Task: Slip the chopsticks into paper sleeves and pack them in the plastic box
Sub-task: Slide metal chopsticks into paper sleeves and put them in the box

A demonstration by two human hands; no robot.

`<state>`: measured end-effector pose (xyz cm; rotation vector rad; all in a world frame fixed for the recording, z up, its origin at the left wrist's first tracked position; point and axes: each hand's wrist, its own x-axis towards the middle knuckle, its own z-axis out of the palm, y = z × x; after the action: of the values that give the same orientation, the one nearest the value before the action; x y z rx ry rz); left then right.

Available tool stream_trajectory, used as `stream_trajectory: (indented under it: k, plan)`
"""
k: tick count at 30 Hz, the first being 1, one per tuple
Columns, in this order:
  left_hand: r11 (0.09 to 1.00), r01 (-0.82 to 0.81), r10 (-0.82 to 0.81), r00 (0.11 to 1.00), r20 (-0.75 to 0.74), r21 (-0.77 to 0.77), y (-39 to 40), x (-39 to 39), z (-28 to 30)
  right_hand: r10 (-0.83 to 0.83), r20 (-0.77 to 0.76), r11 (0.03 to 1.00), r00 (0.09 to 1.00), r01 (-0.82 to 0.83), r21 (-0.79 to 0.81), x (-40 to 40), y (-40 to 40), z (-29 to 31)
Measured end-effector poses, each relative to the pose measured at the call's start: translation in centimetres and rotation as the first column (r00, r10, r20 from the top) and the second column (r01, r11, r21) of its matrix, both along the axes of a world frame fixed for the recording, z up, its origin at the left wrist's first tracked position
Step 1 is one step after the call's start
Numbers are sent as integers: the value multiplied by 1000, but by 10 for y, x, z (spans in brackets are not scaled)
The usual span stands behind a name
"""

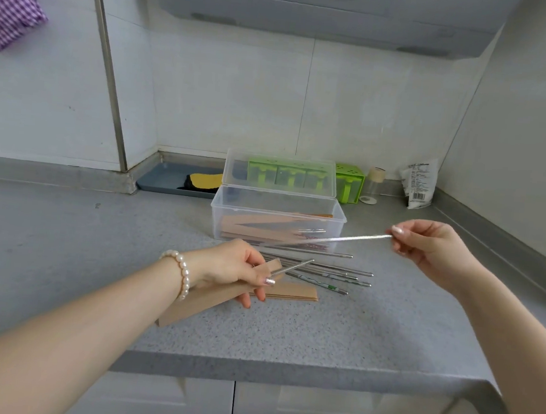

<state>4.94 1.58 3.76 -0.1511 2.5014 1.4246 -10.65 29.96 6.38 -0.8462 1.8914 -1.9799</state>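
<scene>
Bare forearms — pearl bracelet (181, 273) on left wrist, glittery nail polish.

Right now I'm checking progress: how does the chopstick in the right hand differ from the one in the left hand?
The right hand pinches its chopstick by one end, bare, held in the air above the counter. The left hand grips a paper sleeve with its chopstick partly inside, only a short end showing, held low over the counter. Both look like slim silver metal.

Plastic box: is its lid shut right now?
No, the plastic box stands with its lid swung up and back, and sleeved chopsticks lie inside it.
</scene>
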Motion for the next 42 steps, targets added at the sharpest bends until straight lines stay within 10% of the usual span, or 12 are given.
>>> stream_trajectory:
  k: [17,42]
  plan:
    - [999,-12,11,999,-38,-39,4,11,13,-218,-331,947,918,281,155,0,11,12]
    - [995,-53,58,997,-51,83,21,7,20,225,-268,869,937,-68,490,73,-90,-22]
